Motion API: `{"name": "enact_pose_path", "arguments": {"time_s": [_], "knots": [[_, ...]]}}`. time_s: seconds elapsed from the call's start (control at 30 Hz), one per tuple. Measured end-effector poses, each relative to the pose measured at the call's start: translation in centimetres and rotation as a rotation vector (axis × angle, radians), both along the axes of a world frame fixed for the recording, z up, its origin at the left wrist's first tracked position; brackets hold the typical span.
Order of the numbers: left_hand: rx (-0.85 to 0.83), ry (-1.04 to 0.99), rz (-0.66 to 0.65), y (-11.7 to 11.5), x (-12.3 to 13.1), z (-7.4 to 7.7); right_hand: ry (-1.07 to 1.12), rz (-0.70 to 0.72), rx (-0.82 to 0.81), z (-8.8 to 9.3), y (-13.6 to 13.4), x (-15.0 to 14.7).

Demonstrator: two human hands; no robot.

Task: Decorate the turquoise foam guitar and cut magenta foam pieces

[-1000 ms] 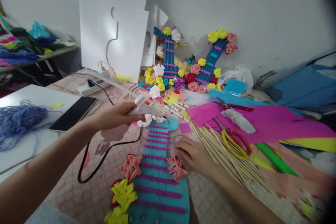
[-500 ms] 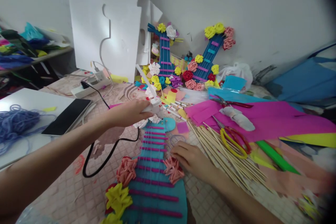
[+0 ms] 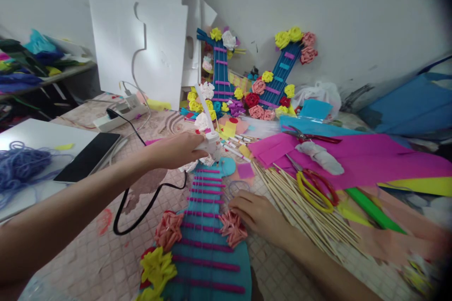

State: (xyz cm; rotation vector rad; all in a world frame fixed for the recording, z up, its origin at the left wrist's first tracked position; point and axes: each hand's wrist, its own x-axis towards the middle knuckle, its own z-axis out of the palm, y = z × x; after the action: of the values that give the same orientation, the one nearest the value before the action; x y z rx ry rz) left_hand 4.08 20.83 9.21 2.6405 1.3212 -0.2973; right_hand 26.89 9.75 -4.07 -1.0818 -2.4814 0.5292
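My left hand [image 3: 176, 149] is closed round a white glue gun [image 3: 211, 140], held over the top end of a teal guitar-shaped craft piece [image 3: 212, 240] crossed by pink strips. The gun's glue stick points up and its black cord [image 3: 141, 214] loops down to the left. My right hand [image 3: 256, 211] rests on the piece's right edge, fingers curled against a pink paper flower [image 3: 232, 228]. Another pink flower [image 3: 167, 231] and yellow flowers [image 3: 157, 268] sit along the left edge.
A bundle of bamboo skewers [image 3: 303, 207], yellow-handled scissors [image 3: 312, 190], red scissors [image 3: 310, 137] and magenta paper [image 3: 370, 162] lie to the right. Two finished flowered guitars [image 3: 221, 75] lean on the wall. A phone [image 3: 88, 156], blue yarn [image 3: 19, 167] and a power strip [image 3: 118, 115] lie left.
My left hand has swung the glue gun from lying level to standing with its stick upward, and moved it slightly right over the piece's top. My right hand has stayed by the pink flower.
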Motion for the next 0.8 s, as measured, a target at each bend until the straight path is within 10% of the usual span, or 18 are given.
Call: {"name": "enact_pose_path", "arguments": {"time_s": [0.8], "knots": [[0.033, 0.034, -0.006, 0.27, 0.15, -0.35, -0.021, -0.001, 0.026, 0.15, 0.04, -0.07]]}}
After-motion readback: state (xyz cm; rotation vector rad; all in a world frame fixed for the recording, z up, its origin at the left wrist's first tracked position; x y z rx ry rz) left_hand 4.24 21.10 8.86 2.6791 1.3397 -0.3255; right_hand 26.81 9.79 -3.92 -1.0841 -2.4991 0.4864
